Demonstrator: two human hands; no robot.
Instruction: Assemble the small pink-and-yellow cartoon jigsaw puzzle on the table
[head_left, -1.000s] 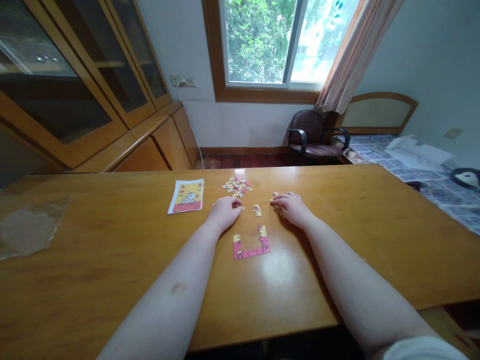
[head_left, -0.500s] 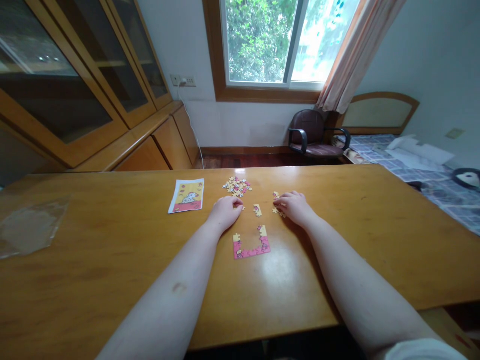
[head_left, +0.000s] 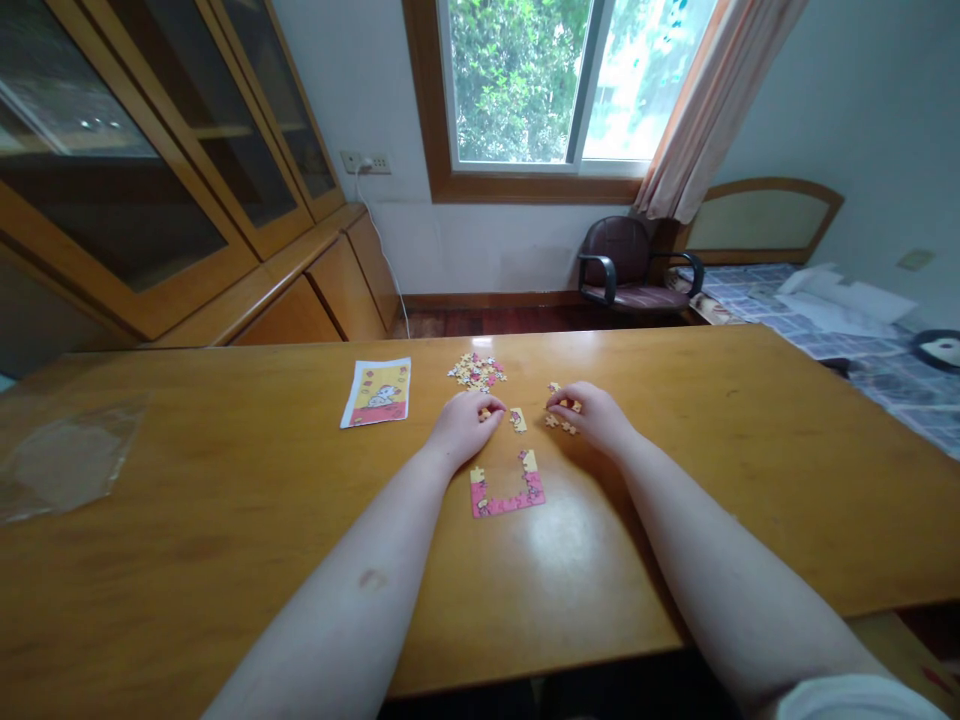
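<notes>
A partly joined jigsaw puzzle (head_left: 508, 503), pink with yellow upper ends, forms a U on the wooden table. Beyond it lies a small joined yellow section (head_left: 518, 420). My left hand (head_left: 466, 425) is closed in a pinch just left of that section, with yellow bits showing by its fingers. To the right, my right hand (head_left: 591, 415) has thumb and fingertips together above several loose puzzle pieces (head_left: 561, 424). What either pinch holds is too small to make out. A heap of puzzle pieces (head_left: 478, 371) lies behind my left hand.
A reference picture (head_left: 379, 392) of a white animal on yellow and pink lies left of the heap. A clear plastic bag (head_left: 71, 455) rests at the table's left. Past the far edge stand a cabinet (head_left: 285, 285), an office chair (head_left: 622, 262) and a bed (head_left: 806, 300).
My left hand has moved right, closer to the small joined section. My right hand has lifted its fingers slightly, showing more of the loose pieces beneath. The view has shifted a little.
</notes>
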